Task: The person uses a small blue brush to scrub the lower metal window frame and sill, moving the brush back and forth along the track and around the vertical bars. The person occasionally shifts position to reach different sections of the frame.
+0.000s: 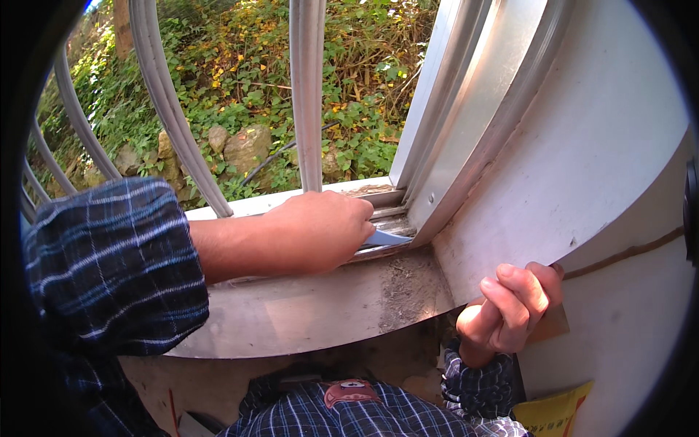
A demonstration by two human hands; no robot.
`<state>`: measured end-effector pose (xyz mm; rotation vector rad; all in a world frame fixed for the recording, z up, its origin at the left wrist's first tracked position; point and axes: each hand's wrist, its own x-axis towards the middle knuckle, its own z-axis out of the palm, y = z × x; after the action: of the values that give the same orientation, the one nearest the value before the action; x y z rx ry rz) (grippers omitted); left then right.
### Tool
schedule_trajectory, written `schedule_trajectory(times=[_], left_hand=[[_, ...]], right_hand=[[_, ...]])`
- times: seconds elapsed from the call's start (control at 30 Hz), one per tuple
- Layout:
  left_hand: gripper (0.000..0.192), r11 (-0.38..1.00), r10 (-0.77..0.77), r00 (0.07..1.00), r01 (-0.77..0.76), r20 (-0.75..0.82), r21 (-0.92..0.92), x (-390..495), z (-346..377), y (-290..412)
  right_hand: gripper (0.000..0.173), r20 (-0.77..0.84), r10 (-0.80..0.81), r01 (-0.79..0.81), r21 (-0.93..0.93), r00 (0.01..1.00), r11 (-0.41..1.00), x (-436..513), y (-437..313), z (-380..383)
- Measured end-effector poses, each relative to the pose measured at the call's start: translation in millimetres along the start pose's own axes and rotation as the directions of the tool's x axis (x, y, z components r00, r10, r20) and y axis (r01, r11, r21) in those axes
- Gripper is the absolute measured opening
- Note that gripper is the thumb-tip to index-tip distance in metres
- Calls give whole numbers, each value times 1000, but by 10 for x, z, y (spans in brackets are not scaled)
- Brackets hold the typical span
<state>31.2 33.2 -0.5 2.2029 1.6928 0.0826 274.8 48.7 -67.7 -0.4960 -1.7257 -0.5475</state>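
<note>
My left hand (322, 232) reaches across the window sill, its back towards me and its fingers mostly hidden. From its grip sticks out a thin light-blue plastic tool (386, 237), its tip down in the dirty aluminium window track (396, 224) by the corner of the frame. Whether the tool is a scraper or a brush is not clear. My right hand (510, 311) is raised at the near edge of the white window reveal (546, 180), with its fingers curled against that edge. Whether it grips the edge cannot be made out.
Loose grey dirt (409, 289) lies on the sill (317, 311) near the right corner. Metal window bars (308, 98) stand just beyond my left hand, with plants and stones outside. A yellow packet (554, 409) bearing writing is at the lower right. A brown cable (628, 253) runs along the wall.
</note>
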Motion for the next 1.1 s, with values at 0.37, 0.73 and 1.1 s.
schedule_trajectory(times=[0.37,0.73,1.1], left_hand=[[14,885,309,950,-268,-50,381,-667,-51,-3],[9,919,190,980,-200,65,340,-421,-359,119],[8,950,129,991,-134,34,283,-118,-380,340]], right_hand=[[10,26,-7,11,-156,1000,988,-38,21,6],[10,2,-84,83,-211,996,974,-18,62,-3],[12,47,-250,254,-207,967,945,-21,138,-151]])
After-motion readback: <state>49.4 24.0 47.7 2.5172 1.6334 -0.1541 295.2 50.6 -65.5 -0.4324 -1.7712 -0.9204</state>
